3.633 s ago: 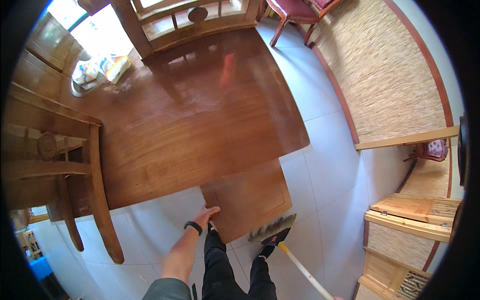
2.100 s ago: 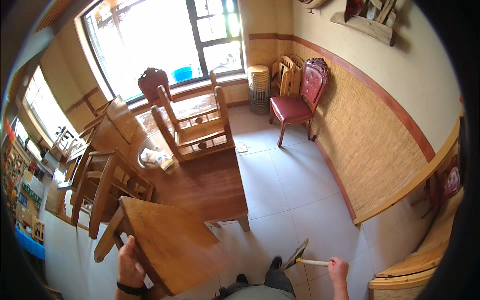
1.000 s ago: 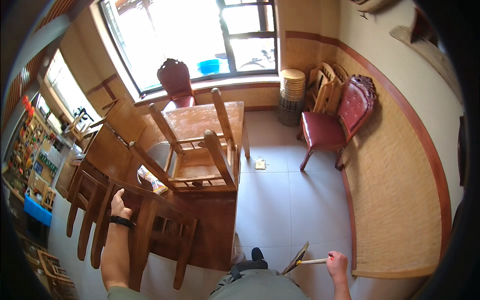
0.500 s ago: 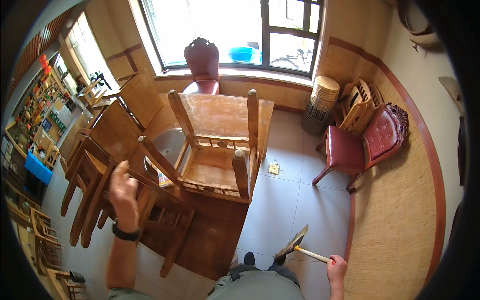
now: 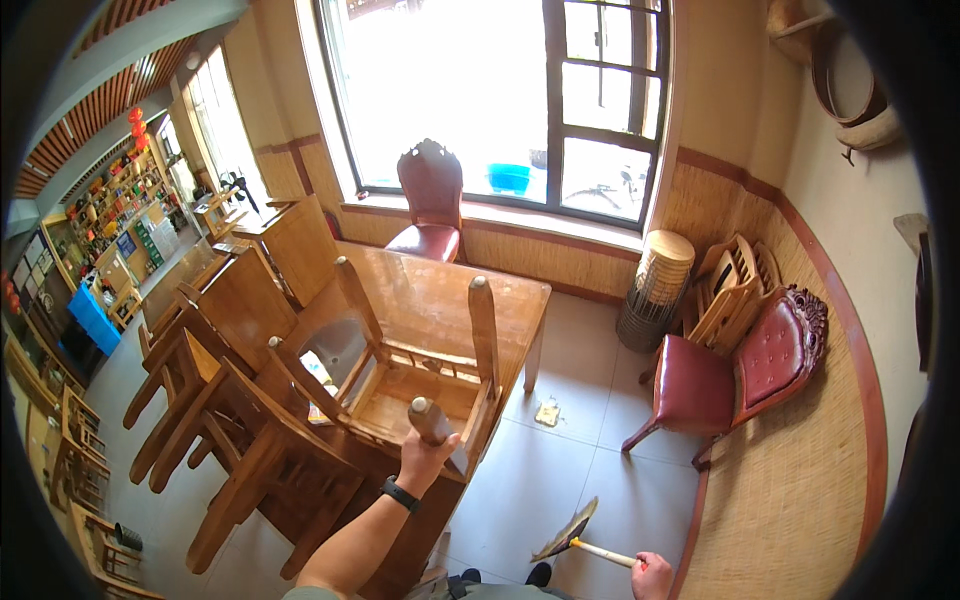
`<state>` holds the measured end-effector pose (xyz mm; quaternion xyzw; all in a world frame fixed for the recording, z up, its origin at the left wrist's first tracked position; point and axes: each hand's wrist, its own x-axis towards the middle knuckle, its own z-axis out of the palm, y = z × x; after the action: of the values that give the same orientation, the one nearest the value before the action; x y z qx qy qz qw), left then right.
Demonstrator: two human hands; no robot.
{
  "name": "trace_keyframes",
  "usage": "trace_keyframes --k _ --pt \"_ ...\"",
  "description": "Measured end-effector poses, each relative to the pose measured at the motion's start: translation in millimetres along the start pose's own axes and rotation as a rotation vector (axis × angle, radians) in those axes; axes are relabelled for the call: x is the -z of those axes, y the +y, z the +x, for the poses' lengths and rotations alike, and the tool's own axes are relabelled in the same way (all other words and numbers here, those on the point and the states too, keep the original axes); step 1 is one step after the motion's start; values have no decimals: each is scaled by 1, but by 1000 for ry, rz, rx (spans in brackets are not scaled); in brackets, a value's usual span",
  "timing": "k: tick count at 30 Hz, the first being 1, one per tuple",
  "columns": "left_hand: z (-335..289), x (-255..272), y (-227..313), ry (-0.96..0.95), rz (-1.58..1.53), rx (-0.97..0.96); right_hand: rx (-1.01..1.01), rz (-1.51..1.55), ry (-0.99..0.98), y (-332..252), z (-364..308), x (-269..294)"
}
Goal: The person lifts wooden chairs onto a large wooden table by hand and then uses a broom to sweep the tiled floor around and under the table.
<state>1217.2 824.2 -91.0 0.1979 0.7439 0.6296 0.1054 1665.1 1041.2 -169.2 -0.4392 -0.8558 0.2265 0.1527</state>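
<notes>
An upside-down wooden chair (image 5: 415, 392) rests on the wooden table (image 5: 515, 292), its legs pointing up. My left hand (image 5: 428, 462), with a dark band at the wrist, is closed round the near leg (image 5: 430, 421) of that chair. Low on the right, my right hand (image 5: 652, 577) grips the yellowish handle of a broom (image 5: 605, 553). The dark, straw-edged broom head hangs just in front of my feet. Beyond it, a small yellowish patch (image 5: 547, 413) lies on the grey tiled floor.
More upturned wooden chairs (image 5: 265, 470) crowd the table's left side, near a round metal tray (image 5: 340, 345). To the right stand a red padded chair (image 5: 695, 385), folded wooden chairs (image 5: 722, 295) and a stack of round stools (image 5: 655, 285). Another red chair (image 5: 430, 190) is below the window.
My left hand has swung right from above the chairs at the left and taken hold of the upturned chair's leg. The view has shifted; my right hand still holds the broom.
</notes>
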Motion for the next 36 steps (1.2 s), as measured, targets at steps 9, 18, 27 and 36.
trace_keyframes --k 9,18,27,36 --pt "4 -9 -20 112 -111 -37 95 -27 -144 42 38 -6" --pt "48 -16 131 -264 -50 -178 66 -16 -157 68 45 27" --pt "80 -7 160 -59 215 -334 75 4 -92 113 37 19" --pt "107 44 198 -94 -208 -101 118 -4 -146 113 57 26"
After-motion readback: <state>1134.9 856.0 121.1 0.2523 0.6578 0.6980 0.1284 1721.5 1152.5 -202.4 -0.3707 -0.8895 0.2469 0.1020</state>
